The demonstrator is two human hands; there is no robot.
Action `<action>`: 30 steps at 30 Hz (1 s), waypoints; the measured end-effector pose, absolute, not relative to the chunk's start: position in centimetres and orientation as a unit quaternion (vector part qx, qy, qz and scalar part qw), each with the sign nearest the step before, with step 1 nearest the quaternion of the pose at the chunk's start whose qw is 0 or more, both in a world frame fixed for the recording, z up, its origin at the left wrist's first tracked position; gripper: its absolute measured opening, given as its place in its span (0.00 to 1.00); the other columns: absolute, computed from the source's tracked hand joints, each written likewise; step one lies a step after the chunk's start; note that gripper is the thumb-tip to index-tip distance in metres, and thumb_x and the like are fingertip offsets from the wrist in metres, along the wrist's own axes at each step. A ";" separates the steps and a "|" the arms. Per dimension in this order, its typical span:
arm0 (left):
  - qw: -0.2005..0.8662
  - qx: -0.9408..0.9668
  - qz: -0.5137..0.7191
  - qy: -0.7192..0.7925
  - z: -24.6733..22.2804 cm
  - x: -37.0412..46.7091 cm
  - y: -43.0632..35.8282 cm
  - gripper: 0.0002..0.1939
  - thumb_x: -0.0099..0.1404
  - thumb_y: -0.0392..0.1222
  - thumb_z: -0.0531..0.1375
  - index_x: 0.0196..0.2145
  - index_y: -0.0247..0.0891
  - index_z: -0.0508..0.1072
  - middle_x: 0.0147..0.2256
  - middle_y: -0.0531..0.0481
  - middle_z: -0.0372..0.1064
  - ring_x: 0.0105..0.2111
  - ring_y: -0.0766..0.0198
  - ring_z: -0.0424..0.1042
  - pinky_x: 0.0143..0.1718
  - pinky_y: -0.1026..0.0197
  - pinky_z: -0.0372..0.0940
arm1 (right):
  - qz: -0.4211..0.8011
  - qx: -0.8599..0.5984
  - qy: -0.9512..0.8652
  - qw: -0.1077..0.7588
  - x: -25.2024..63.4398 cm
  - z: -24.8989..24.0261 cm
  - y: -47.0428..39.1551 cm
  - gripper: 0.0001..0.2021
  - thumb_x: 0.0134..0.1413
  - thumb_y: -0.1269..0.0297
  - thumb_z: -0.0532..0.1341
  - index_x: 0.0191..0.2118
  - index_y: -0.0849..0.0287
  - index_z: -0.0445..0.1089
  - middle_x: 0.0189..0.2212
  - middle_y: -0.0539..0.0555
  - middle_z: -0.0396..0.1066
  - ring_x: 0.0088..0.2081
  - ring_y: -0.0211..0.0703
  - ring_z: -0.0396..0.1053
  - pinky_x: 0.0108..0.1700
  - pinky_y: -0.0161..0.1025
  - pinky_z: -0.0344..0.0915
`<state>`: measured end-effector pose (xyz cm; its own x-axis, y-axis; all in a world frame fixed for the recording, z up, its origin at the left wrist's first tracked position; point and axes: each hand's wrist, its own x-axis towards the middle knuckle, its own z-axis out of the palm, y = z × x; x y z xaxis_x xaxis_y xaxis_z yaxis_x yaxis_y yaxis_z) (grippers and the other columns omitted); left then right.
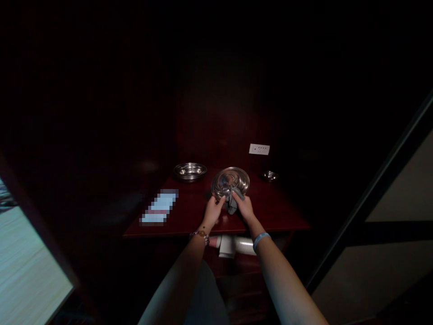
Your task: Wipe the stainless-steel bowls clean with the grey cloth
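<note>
Both hands are around a shiny metal bowl [244, 177], tilted with its inside toward me above the dark red shelf [189, 216]. My left hand [214, 208] grips the near left rim, thumb on the inner side and fingers hidden behind. A grey cloth [232, 208] is bunched under my right hand [244, 205] and drapes down over the bowl's near edge. My right thumb presses the cloth against the metal; whether the fingers behind also grip the rim is hidden.
Behind to the left sits a wide metal bowl [190, 171]; a small metal bowl [269, 176] stands at the right. A blurred pale sheet [159, 207] lies at the left. The back wall holds a white power socket [259, 149]. Below the shelf are white rolls [244, 245].
</note>
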<state>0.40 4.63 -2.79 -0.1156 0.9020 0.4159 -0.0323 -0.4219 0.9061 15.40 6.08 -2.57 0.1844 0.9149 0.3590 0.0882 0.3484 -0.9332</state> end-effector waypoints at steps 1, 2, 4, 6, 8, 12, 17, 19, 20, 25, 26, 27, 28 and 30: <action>0.368 0.554 0.638 0.389 -2.8 0.4 4.7 0.17 0.58 0.47 0.63 0.42 0.34 0.74 0.44 0.40 0.76 0.45 0.55 0.74 0.51 0.53 0.64 | 0.336 -0.463 -0.542 0.615 15.4 -2.6 6.1 0.22 0.46 0.46 0.66 0.37 0.62 0.79 0.36 0.57 0.80 0.40 0.50 0.76 0.44 0.41 0.69; 0.369 0.553 0.639 0.386 -2.9 0.4 4.7 0.17 0.58 0.47 0.63 0.42 0.35 0.74 0.43 0.40 0.77 0.45 0.55 0.75 0.51 0.53 0.64 | 0.337 -0.464 -0.540 0.616 15.4 -2.6 6.1 0.22 0.46 0.46 0.66 0.37 0.62 0.78 0.36 0.57 0.80 0.40 0.50 0.76 0.43 0.41 0.69; 0.375 0.551 0.641 0.380 -3.0 0.5 4.9 0.17 0.58 0.49 0.63 0.41 0.35 0.74 0.42 0.40 0.77 0.44 0.55 0.75 0.51 0.52 0.65 | 0.344 -0.457 -0.535 0.622 15.3 -2.5 6.0 0.22 0.46 0.46 0.66 0.38 0.62 0.78 0.37 0.57 0.80 0.40 0.50 0.76 0.44 0.40 0.69; 0.381 0.542 0.647 0.377 -3.1 0.6 5.1 0.18 0.57 0.50 0.64 0.39 0.35 0.74 0.41 0.40 0.77 0.42 0.55 0.75 0.49 0.52 0.66 | 0.351 -0.450 -0.530 0.628 15.2 -2.5 5.9 0.23 0.46 0.46 0.66 0.38 0.62 0.78 0.38 0.57 0.80 0.40 0.50 0.76 0.43 0.40 0.69; 0.389 0.523 0.661 0.372 -3.2 0.6 5.3 0.19 0.56 0.52 0.64 0.39 0.35 0.72 0.39 0.41 0.77 0.39 0.56 0.76 0.47 0.52 0.68 | 0.351 -0.452 -0.527 0.628 15.1 -2.5 5.8 0.22 0.46 0.46 0.66 0.38 0.62 0.78 0.37 0.56 0.80 0.39 0.49 0.76 0.43 0.40 0.70; 0.398 0.490 0.685 0.364 -3.2 0.5 5.2 0.23 0.56 0.55 0.64 0.43 0.37 0.69 0.36 0.45 0.77 0.35 0.59 0.77 0.42 0.55 0.71 | 0.334 -0.464 -0.534 0.623 14.9 -2.3 5.6 0.21 0.46 0.47 0.66 0.38 0.61 0.78 0.34 0.55 0.80 0.40 0.50 0.76 0.44 0.40 0.70; 0.367 0.501 0.686 0.380 -2.6 0.2 4.4 0.26 0.59 0.58 0.61 0.48 0.37 0.67 0.34 0.46 0.77 0.34 0.61 0.77 0.39 0.59 0.71 | 0.323 -0.464 -0.533 0.629 14.9 -1.9 5.1 0.20 0.47 0.48 0.66 0.37 0.60 0.79 0.31 0.54 0.80 0.41 0.51 0.76 0.45 0.41 0.70; 0.351 0.514 0.678 0.391 -2.5 0.1 4.1 0.25 0.60 0.59 0.60 0.47 0.37 0.68 0.34 0.46 0.77 0.34 0.61 0.77 0.38 0.60 0.71 | 0.324 -0.464 -0.531 0.630 14.9 -1.9 5.1 0.19 0.47 0.48 0.66 0.37 0.59 0.79 0.32 0.54 0.80 0.42 0.51 0.76 0.45 0.41 0.70; 0.346 0.521 0.673 0.395 -2.4 0.1 4.1 0.24 0.60 0.59 0.60 0.46 0.37 0.69 0.34 0.46 0.77 0.34 0.60 0.77 0.39 0.60 0.70 | 0.325 -0.465 -0.530 0.631 15.0 -1.9 5.1 0.19 0.47 0.48 0.66 0.37 0.59 0.79 0.33 0.54 0.80 0.42 0.51 0.76 0.45 0.41 0.70; 0.355 0.539 0.666 0.374 -2.7 0.4 4.3 0.25 0.57 0.52 0.66 0.48 0.37 0.68 0.44 0.41 0.76 0.41 0.59 0.77 0.46 0.57 0.69 | 0.340 -0.450 -0.521 0.641 15.0 -2.3 5.6 0.21 0.46 0.47 0.66 0.38 0.60 0.78 0.35 0.55 0.80 0.40 0.49 0.76 0.45 0.41 0.70; 0.357 0.542 0.663 0.373 -2.7 0.5 4.4 0.27 0.55 0.50 0.67 0.49 0.37 0.67 0.46 0.40 0.75 0.43 0.58 0.76 0.48 0.57 0.68 | 0.347 -0.445 -0.518 0.643 15.0 -2.3 5.7 0.21 0.46 0.47 0.66 0.38 0.61 0.78 0.36 0.56 0.80 0.39 0.49 0.76 0.45 0.41 0.70; 0.357 0.546 0.658 0.376 -2.8 0.5 4.5 0.28 0.53 0.48 0.69 0.49 0.37 0.67 0.47 0.39 0.75 0.44 0.58 0.76 0.48 0.56 0.68 | 0.355 -0.440 -0.514 0.645 15.0 -2.4 5.8 0.22 0.45 0.47 0.67 0.38 0.61 0.78 0.36 0.56 0.80 0.39 0.49 0.76 0.45 0.41 0.70; 0.358 0.552 0.651 0.379 -2.9 0.6 4.5 0.29 0.52 0.46 0.69 0.49 0.36 0.68 0.47 0.39 0.75 0.44 0.57 0.76 0.48 0.55 0.68 | 0.362 -0.436 -0.509 0.648 15.0 -2.5 5.8 0.22 0.45 0.46 0.67 0.38 0.62 0.78 0.36 0.56 0.80 0.39 0.49 0.76 0.44 0.41 0.70; 0.365 0.576 0.620 0.386 -2.9 0.6 4.5 0.25 0.52 0.46 0.69 0.46 0.34 0.71 0.45 0.38 0.77 0.42 0.55 0.77 0.47 0.54 0.69 | 0.373 -0.429 -0.503 0.651 15.1 -2.5 5.9 0.24 0.44 0.46 0.67 0.38 0.63 0.78 0.37 0.56 0.80 0.39 0.48 0.76 0.44 0.41 0.70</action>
